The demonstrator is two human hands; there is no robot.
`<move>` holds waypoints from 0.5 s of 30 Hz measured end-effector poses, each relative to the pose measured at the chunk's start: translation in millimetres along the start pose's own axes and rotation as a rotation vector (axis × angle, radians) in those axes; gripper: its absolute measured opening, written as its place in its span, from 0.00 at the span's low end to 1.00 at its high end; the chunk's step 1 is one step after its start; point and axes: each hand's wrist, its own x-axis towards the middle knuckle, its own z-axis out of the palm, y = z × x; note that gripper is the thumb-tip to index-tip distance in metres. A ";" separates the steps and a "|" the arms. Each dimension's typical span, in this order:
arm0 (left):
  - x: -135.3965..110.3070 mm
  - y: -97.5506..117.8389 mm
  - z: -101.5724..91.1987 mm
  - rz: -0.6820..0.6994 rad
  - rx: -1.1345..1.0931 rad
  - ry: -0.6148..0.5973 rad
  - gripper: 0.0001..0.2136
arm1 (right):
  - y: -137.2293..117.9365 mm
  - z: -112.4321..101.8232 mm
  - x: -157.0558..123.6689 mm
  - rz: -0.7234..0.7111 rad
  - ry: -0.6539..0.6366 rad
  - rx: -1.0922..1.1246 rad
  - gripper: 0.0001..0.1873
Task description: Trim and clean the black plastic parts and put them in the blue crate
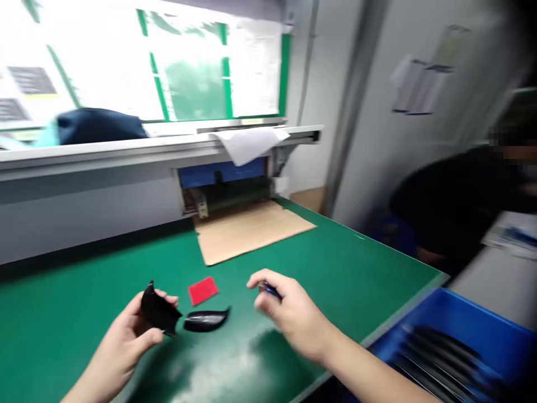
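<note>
Black shell pinched in my left hand just above the desk, a second shell lying beside it. My right hand pinches a small blue tool. Looks like mid-inspection; next I'd need tool brought to shell.

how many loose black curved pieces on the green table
2: one black curved piece held in the left hand, the other lying on the green table beside it. The blue bin may hold more.
</note>
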 end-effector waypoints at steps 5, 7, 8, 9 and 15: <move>4.4 -11.1 -17.9 0.078 -0.157 0.213 0.30 | -1.5 92.6 97.8 -0.354 -0.207 -0.291 0.34; 5.4 -13.8 -18.4 0.059 -0.263 0.290 0.31 | 2.2 118.2 108.6 -0.385 -0.242 -0.234 0.38; 5.4 -14.6 -18.8 0.038 -0.313 0.306 0.32 | 4.8 127.6 109.0 -0.394 -0.249 -0.225 0.40; 5.2 -15.3 -19.2 0.012 -0.359 0.311 0.33 | 7.5 134.6 107.3 -0.394 -0.257 -0.225 0.41; 5.8 -22.0 -19.6 -0.143 -0.472 0.254 0.34 | 15.3 145.6 89.4 -0.309 -0.278 -0.266 0.41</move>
